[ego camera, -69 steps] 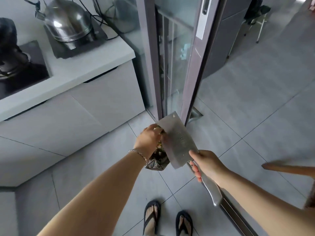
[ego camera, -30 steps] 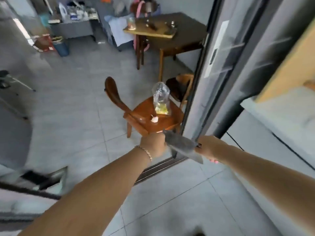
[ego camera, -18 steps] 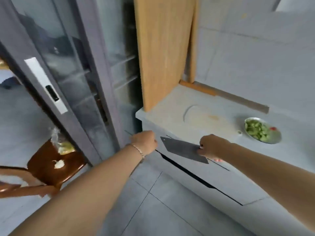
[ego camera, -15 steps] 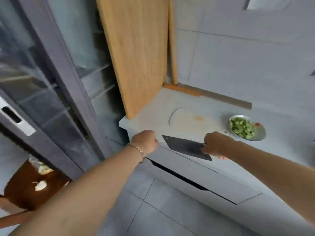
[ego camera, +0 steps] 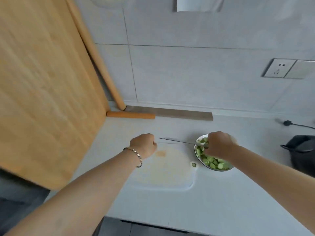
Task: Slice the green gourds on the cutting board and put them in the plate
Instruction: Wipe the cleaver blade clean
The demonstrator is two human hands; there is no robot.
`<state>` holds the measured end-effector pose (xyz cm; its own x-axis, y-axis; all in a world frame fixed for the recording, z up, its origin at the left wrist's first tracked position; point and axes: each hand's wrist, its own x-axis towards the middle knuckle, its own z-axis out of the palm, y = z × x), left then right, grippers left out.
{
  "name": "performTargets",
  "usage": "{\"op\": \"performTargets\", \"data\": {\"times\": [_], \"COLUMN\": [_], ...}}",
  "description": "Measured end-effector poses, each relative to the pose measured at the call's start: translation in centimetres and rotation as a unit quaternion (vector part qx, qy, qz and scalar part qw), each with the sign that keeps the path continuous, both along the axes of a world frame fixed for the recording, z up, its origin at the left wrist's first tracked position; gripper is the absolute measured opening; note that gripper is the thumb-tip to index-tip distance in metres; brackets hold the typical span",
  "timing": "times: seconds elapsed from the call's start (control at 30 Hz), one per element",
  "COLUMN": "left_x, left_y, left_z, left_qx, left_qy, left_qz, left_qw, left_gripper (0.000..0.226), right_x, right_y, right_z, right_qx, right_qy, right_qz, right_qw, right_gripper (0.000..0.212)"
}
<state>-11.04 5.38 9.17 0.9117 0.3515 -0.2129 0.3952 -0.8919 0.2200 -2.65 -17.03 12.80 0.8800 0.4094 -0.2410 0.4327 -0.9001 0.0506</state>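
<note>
Wall (ego camera: pixel 187 74): pale grey tiles with thin dark joints, filling the upper centre and right of the frame.
Wall socket (ego camera: pixel 279 68) with a blank plate (ego camera: pixel 303 69) touching its right side, upper right.
Wooden board (ego camera: pixel 42 82): large, light, leaning across the left half.
Long wooden rod (ego camera: pixel 95 53) leaning along the board's right edge.
Short wooden rod (ego camera: pixel 130 114) lying at the wall foot, centre.
Grey strip (ego camera: pixel 179 114) along the wall foot, just right of it.
Worktop (ego camera: pixel 170 201): pale grey, smooth.
Black plug and cable (ego camera: pixel 288 123), right edge.
Dark pot (ego camera: pixel 300 150), right edge, partly cut off.
Light soft and even, shadows faint.
</note>
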Motion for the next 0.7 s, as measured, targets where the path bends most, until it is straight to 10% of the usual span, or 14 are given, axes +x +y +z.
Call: {"op": "performTargets", "data": {"times": [0.27, 0.7], "left_x": [8.9, 14.9], "left_y": [3.3, 4.1], "left_z": [-4.9, -14.7], "left_qx": [-0.021, -0.062], "left_qy": [0.098, 0.217], "left_qz": [0.028, 0.050], "left_qw": [0.995, 0.973], "left_gripper": [0.011, 0.059], "right_x": [12.3, 24.3], "right_y": [1.5, 8.4], "right_z": [-4.4, -16.5], "right_qx": [0.055, 0.068], "right_qy": [0.026, -0.037], "right_qz": [-0.037, 0.071], "right_qw": [0.997, 0.994], "right_gripper": [0.042, 0.046]}}
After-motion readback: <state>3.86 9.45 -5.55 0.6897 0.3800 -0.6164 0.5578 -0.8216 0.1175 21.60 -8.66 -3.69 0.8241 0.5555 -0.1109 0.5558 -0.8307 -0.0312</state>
